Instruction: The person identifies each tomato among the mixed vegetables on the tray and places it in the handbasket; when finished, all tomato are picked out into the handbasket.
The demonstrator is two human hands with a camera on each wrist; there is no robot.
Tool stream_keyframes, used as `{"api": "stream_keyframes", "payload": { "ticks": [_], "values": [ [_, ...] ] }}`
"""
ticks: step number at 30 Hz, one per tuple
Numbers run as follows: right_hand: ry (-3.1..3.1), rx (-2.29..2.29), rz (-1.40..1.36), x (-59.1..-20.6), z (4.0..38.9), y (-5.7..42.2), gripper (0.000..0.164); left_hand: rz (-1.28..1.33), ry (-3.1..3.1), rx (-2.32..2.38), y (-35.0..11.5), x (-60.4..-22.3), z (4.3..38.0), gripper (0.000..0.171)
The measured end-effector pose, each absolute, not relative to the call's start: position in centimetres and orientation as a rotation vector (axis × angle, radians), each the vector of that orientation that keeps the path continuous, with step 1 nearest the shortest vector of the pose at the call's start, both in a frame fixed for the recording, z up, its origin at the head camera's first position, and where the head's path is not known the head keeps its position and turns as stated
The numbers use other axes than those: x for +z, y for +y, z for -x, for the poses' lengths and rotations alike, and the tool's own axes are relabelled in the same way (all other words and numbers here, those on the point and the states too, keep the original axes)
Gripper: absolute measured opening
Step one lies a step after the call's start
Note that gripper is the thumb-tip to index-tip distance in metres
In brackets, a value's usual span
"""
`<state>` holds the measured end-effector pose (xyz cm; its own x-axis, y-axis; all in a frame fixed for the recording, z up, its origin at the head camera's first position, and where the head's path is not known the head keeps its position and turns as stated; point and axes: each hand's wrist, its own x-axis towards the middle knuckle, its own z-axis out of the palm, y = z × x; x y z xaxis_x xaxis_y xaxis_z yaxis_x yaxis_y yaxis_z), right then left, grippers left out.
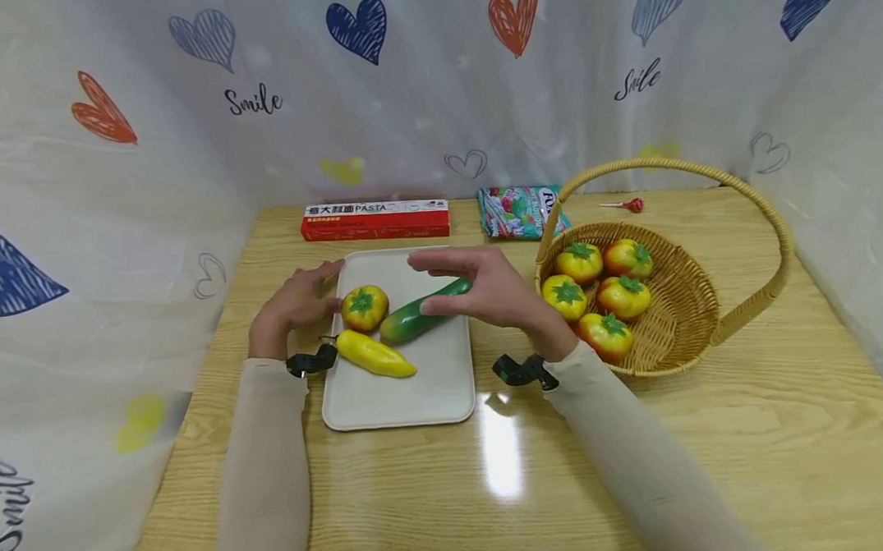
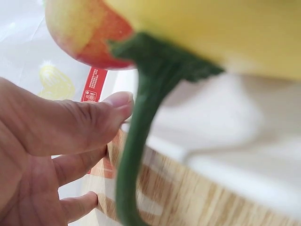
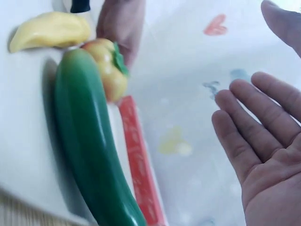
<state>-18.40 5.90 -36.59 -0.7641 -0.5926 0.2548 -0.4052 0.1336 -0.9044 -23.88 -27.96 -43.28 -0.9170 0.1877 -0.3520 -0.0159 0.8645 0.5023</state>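
Note:
My left hand [image 1: 300, 301] is at the left edge of a white tray [image 1: 432, 401], fingers loosely bent and thumb apart, holding nothing. Close beside its thumb lies a yellow-and-red fruit [image 1: 365, 308] with a green leafy top. Just below the fruit is a yellow pepper [image 1: 374, 356]; its green stem [image 2: 136, 141] crosses the left wrist view. A green cucumber [image 1: 414, 319] lies slanted across the tray. Over its upper end hovers my right hand [image 1: 492, 291], thumb spread from the fingers. The right wrist view shows that palm [image 3: 277, 188] bare, with fingers extended.
Right of the tray stands a wicker basket [image 1: 682, 298] with a tall handle, holding several yellow-and-red fruits [image 1: 623, 298]. Behind the tray lie a red pasta box [image 1: 376, 222], a colourful packet [image 1: 513, 211] and a small red lollipop-like item [image 1: 634, 205]. A printed curtain [image 1: 433, 87] borders the table.

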Motion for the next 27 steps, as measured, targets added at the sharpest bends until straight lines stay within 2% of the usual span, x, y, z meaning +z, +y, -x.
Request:
{"api": "stream_keyframes", "payload": {
  "ticks": [6, 13, 19, 27],
  "values": [
    [2.227, -1.645, 1.114, -39.6, 21.5, 2.4, 0.059, -0.113, 2.632, 0.712, -27.8, -43.1, 23.5, 0.074],
    [2.281, -1.385, 1.071, -41.5, 23.4, -0.8, 0.060, -0.150, 2.662, 0.693, -27.7, -42.9, 23.4, 0.074],
    [2.298, -1.135, 1.071, -42.7, 24.7, -2.4, 0.060, -0.172, 2.673, 0.676, -27.9, -43.0, 23.6, 0.074],
    [2.353, -1.071, 1.097, -42.7, 25.1, -3.4, 0.057, -0.199, 2.692, 0.667, -28.0, -43.2, 23.7, 0.071]
  ]
}}
